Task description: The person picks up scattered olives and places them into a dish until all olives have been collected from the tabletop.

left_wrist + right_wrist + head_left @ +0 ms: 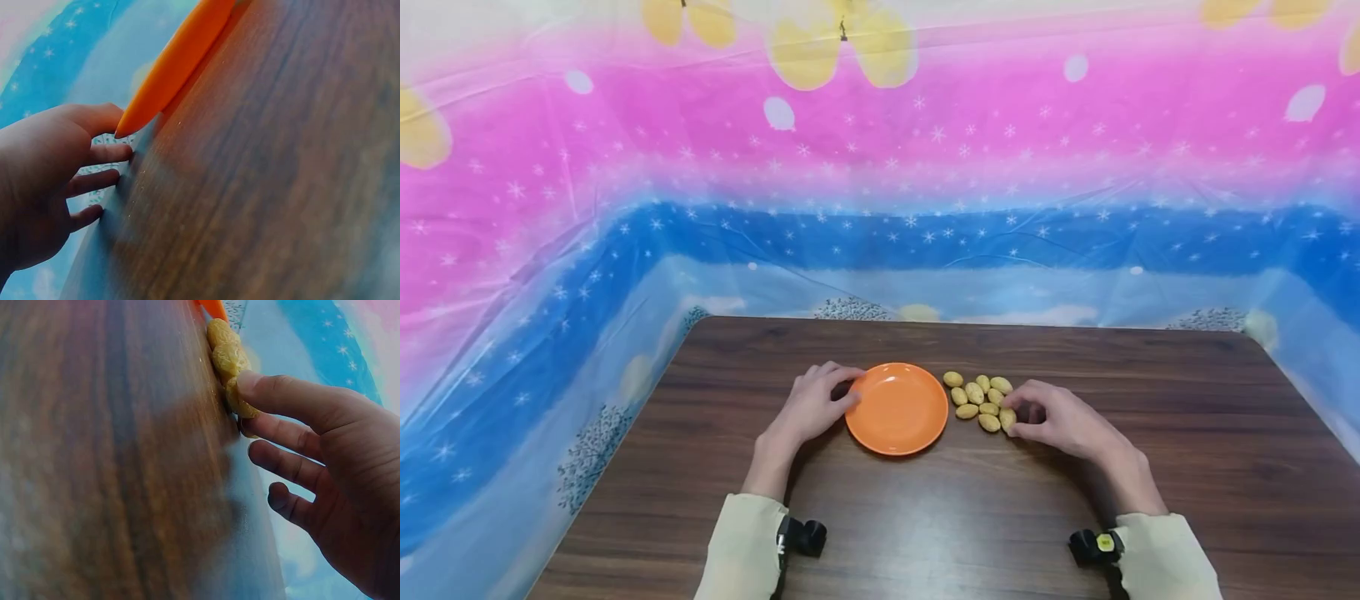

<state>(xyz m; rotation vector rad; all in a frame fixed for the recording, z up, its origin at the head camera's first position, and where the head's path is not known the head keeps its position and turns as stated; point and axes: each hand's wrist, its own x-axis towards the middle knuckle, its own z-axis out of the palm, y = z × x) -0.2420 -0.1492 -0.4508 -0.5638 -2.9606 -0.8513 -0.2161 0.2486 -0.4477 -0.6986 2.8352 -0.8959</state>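
Beyond both grips we see a patterned cloth; beneath them runs the tabletop, which carries all that we are handling; the plate lies flat just right of the left grip, whose thumb and forefinger are closed on its rim while the other fingers extend below it; the right grip is nearly closed, thumb and forefinger pinching one piece, its remaining fingers loosely bent and holding nothing; the other yellow pieces cluster just left of that grip, between it and the plate, several touching; the pinched one sits at the cluster's near right edge, and we cannot tell whether it touches the wood. We judge the step in hand to be taking up a single piece while the plate is steadied; the next move, as we read it, calls for a firm pinch and a straight lift, lest the neighbours roll.
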